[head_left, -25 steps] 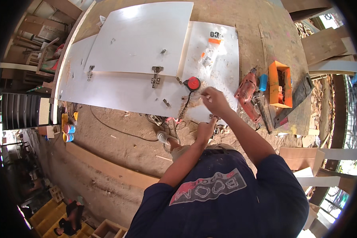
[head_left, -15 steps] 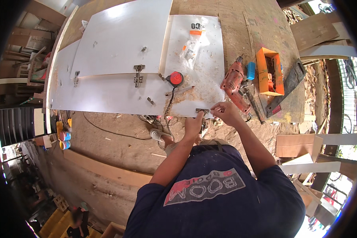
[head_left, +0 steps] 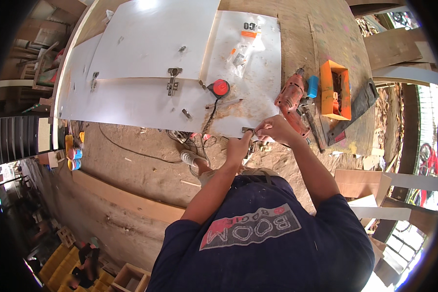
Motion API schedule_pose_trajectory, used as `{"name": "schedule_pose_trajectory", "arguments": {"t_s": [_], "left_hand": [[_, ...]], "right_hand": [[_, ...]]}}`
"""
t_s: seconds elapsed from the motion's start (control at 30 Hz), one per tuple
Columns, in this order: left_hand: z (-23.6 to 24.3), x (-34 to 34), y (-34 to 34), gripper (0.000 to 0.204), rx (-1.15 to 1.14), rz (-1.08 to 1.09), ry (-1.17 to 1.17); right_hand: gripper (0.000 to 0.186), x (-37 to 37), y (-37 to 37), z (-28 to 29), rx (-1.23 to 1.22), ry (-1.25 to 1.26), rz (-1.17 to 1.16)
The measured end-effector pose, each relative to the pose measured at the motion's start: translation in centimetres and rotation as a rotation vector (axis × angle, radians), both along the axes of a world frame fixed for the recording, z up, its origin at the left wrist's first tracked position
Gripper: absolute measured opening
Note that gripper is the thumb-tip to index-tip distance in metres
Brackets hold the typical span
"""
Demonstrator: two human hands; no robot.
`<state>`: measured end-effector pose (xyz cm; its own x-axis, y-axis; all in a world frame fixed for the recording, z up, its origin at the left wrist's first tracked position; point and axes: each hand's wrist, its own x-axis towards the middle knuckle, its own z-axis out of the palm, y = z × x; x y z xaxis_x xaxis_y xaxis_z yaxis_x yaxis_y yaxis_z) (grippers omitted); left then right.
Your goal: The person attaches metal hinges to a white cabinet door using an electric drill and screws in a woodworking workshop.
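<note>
My left hand (head_left: 238, 148) presses its thumb on a metal hinge (head_left: 247, 130) at the near edge of a white panel (head_left: 243, 78). Right beside it my right hand (head_left: 276, 128) pinches at the hinge's right end; what its fingertips hold is too small to make out. Farther in lie a red-and-black tape measure (head_left: 220, 87) with a dark strap, a pencil (head_left: 228, 102), small metal pieces (head_left: 186, 114) and clear plastic packets (head_left: 241, 58). Another hinge (head_left: 173, 81) sits on a larger white panel (head_left: 155, 39).
On the wooden bench (head_left: 321, 34), right, lie a red drill (head_left: 291, 95), blue case (head_left: 312, 85), orange box (head_left: 327, 73) and dark tool (head_left: 355, 112). Cables (head_left: 151, 155) run over the dirt floor. A person (head_left: 85, 267) is at lower left; boards (head_left: 357, 184) stand right.
My right hand has moved down from beside the tape measure to the hinge, leaving the pencil lying on the panel. The view has shifted slightly; my left hand stays at the hinge.
</note>
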<state>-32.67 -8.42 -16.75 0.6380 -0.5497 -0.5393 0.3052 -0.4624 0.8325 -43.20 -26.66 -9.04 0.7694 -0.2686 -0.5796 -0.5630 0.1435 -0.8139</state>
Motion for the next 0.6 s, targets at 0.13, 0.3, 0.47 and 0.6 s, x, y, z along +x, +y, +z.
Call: {"name": "schedule_pose_trajectory", "arguments": {"t_s": [0.13, 0.3, 0.47, 0.6], "left_hand": [[0.2, 0.1, -0.2, 0.063, 0.1, -0.021, 0.061], [-1.8, 0.2, 0.1, 0.071, 0.156, -0.072, 0.035], [-1.8, 0.2, 0.0, 0.073, 0.232, -0.104, 0.063], [-2.0, 0.1, 0.0, 0.069, 0.183, -0.065, 0.12]], "right_hand": [[0.017, 0.1, -0.2, 0.1, 0.019, 0.006, -0.004], [0.018, 0.5, 0.0, 0.5, -0.003, 0.051, 0.013], [0.018, 0.5, -0.1, 0.6, 0.002, 0.059, 0.007], [0.018, 0.6, 0.0, 0.6, -0.01, 0.065, 0.012]]}}
